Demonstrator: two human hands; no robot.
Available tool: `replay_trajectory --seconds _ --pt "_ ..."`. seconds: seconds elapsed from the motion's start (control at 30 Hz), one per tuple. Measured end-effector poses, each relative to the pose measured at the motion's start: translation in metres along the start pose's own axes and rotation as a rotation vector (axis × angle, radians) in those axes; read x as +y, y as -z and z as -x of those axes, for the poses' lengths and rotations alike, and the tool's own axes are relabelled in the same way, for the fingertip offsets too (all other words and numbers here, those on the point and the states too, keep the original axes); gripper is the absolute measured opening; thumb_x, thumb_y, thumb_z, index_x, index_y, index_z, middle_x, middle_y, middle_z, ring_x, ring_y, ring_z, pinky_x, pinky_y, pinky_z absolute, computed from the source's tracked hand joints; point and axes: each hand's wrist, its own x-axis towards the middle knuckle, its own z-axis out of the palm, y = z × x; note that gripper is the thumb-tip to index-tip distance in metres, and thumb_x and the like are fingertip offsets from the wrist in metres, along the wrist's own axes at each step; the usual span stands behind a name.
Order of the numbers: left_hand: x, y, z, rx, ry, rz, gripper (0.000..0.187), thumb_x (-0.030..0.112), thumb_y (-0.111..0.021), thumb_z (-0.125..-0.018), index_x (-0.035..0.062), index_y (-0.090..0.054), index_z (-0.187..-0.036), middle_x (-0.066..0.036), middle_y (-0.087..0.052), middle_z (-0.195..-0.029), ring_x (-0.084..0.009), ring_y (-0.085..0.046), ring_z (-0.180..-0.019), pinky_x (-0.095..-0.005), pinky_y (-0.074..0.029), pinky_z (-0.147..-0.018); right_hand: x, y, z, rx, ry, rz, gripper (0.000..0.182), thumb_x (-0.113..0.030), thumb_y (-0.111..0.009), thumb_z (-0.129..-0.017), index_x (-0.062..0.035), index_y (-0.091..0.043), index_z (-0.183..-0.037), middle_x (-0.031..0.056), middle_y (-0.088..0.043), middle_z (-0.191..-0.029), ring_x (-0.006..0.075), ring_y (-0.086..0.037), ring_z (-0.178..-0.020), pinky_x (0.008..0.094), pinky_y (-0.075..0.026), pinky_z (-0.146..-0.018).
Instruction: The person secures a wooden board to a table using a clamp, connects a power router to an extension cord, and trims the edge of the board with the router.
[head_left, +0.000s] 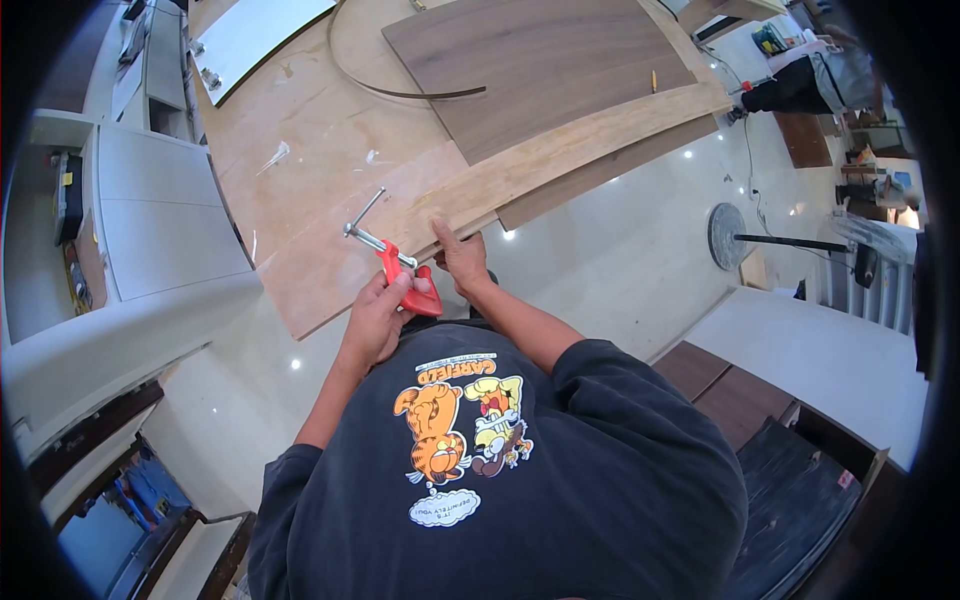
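Just left of centre in the head view, the left hand [375, 315] grips a red clamp [428, 302] slanting upper left, while the right hand [462, 262], just beside it, pinches the near edge of a pale plank [580, 150] running toward upper right.

The plank [575, 153] lies across the panel [540, 70] on the table [312, 180], with the clamp [391, 262] near its left end.

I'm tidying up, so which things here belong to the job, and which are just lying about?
In the job, apparently:
red clamp, in the left hand
light plank, right hand on its edge
brown panel under the plank

Likely lying about:
curved dark strip
white panel
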Motion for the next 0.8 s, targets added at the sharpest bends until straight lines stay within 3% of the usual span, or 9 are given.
replay_trajectory --seconds 0.47,0.57,0.8 --pt "0.0028 -0.0011 -0.0015 -0.013 0.016 -0.029 0.025 0.02 -0.049 -0.104 0.0008 -0.052 -0.119 -0.013 -0.064 -0.107 -0.0228 -0.064 -0.104 -0.0424 -0.054 -0.094 0.0008 0.001 -0.0009 0.008 -0.003 0.031 0.051 -0.05 -0.08 -0.08 -0.0072 -0.059 -0.099 0.0031 -0.06 -0.073 0.0126 -0.057 -0.053 0.0262 -0.047 -0.047" --pt "0.0036 -0.001 -0.0011 -0.001 0.031 -0.031 0.025 0.02 -0.049 -0.104 0.0004 -0.052 -0.119 -0.013 -0.064 -0.107 -0.0228 -0.064 -0.104 -0.0421 -0.054 -0.094 -0.0019 -0.0035 0.0008 0.05 -0.015 -0.048 0.045 -0.041 -0.083 -0.08 -0.0062 -0.06 -0.097 0.0011 -0.059 -0.072 0.0101 -0.053 -0.053 0.0263 -0.042 -0.044" --pt "0.004 -0.0006 0.0016 0.014 0.018 -0.035 0.024 0.019 -0.048 -0.104 0.0002 -0.052 -0.119 -0.013 -0.064 -0.107 -0.0225 -0.064 -0.104 -0.0418 -0.053 -0.094 0.0039 -0.001 -0.0041 0.043 -0.024 -0.031 0.049 -0.039 -0.083 -0.08 -0.0058 -0.058 -0.105 0.0027 -0.061 -0.077 0.0109 -0.055 -0.057 0.0273 -0.044 -0.047"
